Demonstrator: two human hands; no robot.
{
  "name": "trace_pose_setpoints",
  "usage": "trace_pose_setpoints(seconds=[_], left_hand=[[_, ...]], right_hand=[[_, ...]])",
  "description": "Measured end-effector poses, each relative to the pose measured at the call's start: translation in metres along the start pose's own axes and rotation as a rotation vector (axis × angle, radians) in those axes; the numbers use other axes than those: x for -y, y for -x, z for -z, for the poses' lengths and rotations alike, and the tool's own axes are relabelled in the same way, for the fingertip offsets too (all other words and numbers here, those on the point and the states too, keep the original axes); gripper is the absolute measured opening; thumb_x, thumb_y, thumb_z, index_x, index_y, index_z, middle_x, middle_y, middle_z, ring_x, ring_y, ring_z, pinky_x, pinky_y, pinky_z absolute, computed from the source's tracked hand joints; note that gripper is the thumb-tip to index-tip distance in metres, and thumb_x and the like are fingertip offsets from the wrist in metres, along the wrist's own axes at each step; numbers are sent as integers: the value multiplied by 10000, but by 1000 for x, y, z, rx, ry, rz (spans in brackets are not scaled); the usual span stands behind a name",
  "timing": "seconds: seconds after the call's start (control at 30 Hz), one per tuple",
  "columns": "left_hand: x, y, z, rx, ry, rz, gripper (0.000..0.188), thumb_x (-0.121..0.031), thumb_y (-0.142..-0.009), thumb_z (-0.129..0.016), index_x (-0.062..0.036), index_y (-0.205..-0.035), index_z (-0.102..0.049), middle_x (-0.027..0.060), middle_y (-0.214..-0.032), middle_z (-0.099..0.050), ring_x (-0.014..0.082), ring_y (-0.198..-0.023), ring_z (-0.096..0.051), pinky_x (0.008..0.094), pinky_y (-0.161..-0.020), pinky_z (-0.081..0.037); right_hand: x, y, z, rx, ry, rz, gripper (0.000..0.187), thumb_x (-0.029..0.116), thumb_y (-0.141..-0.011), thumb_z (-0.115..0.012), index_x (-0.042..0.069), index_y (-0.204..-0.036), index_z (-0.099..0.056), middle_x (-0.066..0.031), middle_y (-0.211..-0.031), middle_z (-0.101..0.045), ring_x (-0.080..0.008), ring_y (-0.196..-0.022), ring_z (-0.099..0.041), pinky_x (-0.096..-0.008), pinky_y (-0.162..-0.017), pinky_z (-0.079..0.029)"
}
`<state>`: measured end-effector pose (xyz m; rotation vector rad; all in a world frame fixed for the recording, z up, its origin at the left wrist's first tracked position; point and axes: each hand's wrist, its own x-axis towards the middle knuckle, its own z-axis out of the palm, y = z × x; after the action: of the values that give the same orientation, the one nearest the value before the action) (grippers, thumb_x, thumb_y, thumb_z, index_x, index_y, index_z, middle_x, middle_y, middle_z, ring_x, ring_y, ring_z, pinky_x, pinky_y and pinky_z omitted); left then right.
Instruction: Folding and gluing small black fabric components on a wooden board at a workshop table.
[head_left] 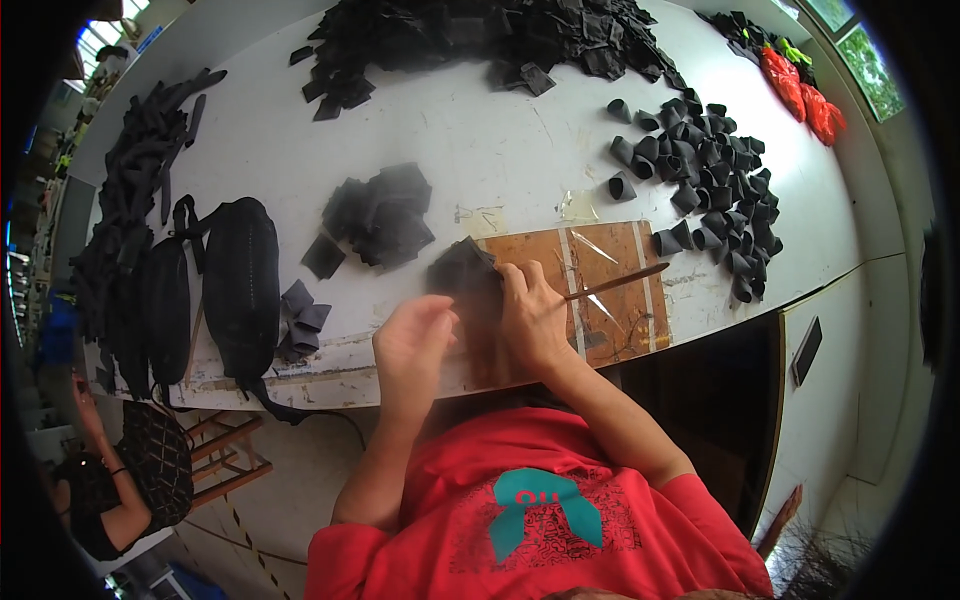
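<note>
My right hand is closed round a thin brown stick-like tool, which points out to the right; its other end is hidden by the hand. Beside those fingers, to the left, lies a small stack of black fabric pieces at the left edge of a brown board. My left hand hovers just in front of the stack, its fingers bent and smeared by motion. Whether anything is between them cannot be made out. Pale strips of tape cross the board.
Rolled dark grey fabric loops spread at the right. Flat black pieces lie left of centre, with a large heap at the back. Black pouches with straps and long strips line the left. Another person's arm shows at lower left.
</note>
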<state>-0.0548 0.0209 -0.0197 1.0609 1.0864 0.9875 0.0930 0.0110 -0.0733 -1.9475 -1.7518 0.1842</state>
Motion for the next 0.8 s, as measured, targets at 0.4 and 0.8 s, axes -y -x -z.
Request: trace_pose_setpoints(seconds=[0.4,0.8], left_hand=[[-5,-1,-15,405,-95,81,129,-83,-832,-574,16,-915,-575,37,-811,-606,74,-746,-551,217,-644,-446],[-18,7,-18,468,-27,303,72,-16,-790,-603,26,-846,-588,40,-670,-593,80,-539,-556,191,-486,-451]], right_hand=[[9,24,85,57,-564,-2,214,-57,-677,-605,43,-864,-576,-105,-766,-557,-280,-669,-586,-332,-569,-475],[2,33,95,175,-662,58,120,-35,-802,-510,13,-903,-552,-88,-736,-568,-195,-641,-576,-262,-569,-451]])
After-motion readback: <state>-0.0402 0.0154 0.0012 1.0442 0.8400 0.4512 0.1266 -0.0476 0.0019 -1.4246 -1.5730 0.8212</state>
